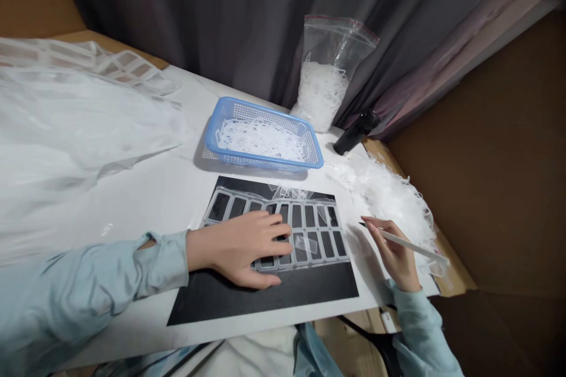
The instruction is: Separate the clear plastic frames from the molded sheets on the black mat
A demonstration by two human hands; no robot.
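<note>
My left hand (247, 244) lies with fingers spread across a translucent sheet of rectangular frames (303, 218), which rests on a black mat (265, 300). The sheet has two rows of openings. Between thumb and fingers, my right hand (393, 250) holds a thin white pen-like tool (413, 244) with a dark tip, just right of the mat. Small clear pieces (305, 243) lie on the sheet, and more loose ones (289, 192) sit along its upper edge.
Behind the mat stands a blue basket (265, 160) of white pieces. A zip bag (322, 91) and a black cylinder (356, 132) are at the back right. White scraps (398, 206) heap at right; plastic sheets (79, 129) cover the left.
</note>
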